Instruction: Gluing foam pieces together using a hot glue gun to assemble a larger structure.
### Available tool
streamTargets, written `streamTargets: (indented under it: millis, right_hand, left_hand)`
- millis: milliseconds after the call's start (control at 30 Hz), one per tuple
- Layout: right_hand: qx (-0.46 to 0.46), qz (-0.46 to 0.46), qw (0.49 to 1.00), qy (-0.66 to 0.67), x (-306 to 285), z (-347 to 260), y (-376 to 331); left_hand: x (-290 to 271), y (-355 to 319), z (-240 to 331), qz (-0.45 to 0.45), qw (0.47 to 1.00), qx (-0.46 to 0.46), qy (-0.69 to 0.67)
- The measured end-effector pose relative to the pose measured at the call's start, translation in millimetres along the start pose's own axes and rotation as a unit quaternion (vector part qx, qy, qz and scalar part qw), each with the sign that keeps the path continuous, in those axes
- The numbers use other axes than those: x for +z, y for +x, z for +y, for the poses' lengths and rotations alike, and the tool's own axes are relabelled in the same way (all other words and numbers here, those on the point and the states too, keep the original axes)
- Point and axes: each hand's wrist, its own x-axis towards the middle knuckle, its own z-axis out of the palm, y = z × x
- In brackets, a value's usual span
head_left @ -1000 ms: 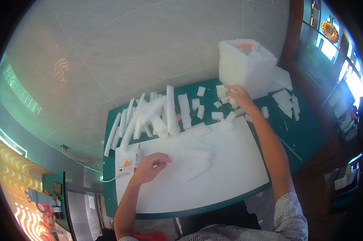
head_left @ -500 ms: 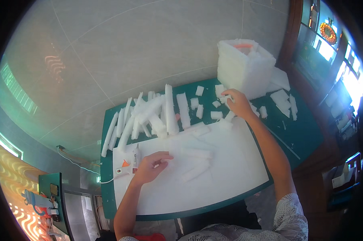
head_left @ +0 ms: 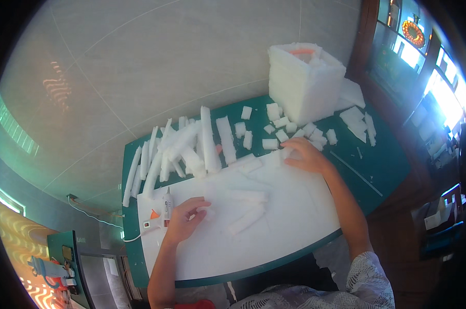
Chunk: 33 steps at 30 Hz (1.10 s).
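A large white foam sheet (head_left: 274, 221) covers the near half of a dark green mat (head_left: 377, 165). My left hand (head_left: 184, 220) rests on the sheet's left part, its fingers curled around a small white foam bit, next to a white glue gun (head_left: 166, 207). My right hand (head_left: 306, 156) reaches to the sheet's far edge and closes its fingers on a small white foam block (head_left: 287, 152). Two foam strips (head_left: 248, 206) lie on the sheet between my hands.
Several long white foam strips (head_left: 186, 149) are piled on the mat's far left. Small foam blocks (head_left: 279, 129) are scattered in front of a big white foam box (head_left: 304, 82). Flat foam scraps (head_left: 359, 121) lie at the right. The floor is grey tile.
My right hand has drawn back from the scattered small blocks toward the sheet's far edge, with a block in its fingers. My left hand has stayed in place.
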Motion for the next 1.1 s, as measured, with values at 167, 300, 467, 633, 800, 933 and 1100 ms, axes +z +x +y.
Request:
streamTargets:
  millis: [167,300,467,633,800,933,1100]
  right_hand:
    - [-0.032,0.023,0.996,-0.082,13,-17,-5]
    - [-0.046,0.025,0.993,-0.108,23,-18,-4]
    - [-0.035,0.057,0.998,0.011,26,-22,-3]
    - [-0.044,0.083,0.995,-0.015,17,-32,-2]
    - [-0.060,0.104,0.992,-0.035,8,-46,3]
    - [-0.020,0.126,0.992,0.006,3,-42,4]
    - [0.087,0.107,0.976,0.169,6,-42,7]
  left_hand:
    - [3,-2,3,-0.008,0.999,0.017,0.032]
    - [3,-1,3,-0.010,0.999,0.014,0.041]
    - [4,-5,7,-0.014,0.999,-0.031,-0.003]
    - [6,-3,2,-0.047,0.992,-0.056,-0.107]
    - [5,-2,3,-0.069,0.988,-0.065,-0.120]
    - [9,4,11,-0.095,0.991,-0.069,-0.063]
    - [5,-8,1,-0.070,0.990,-0.058,-0.110]
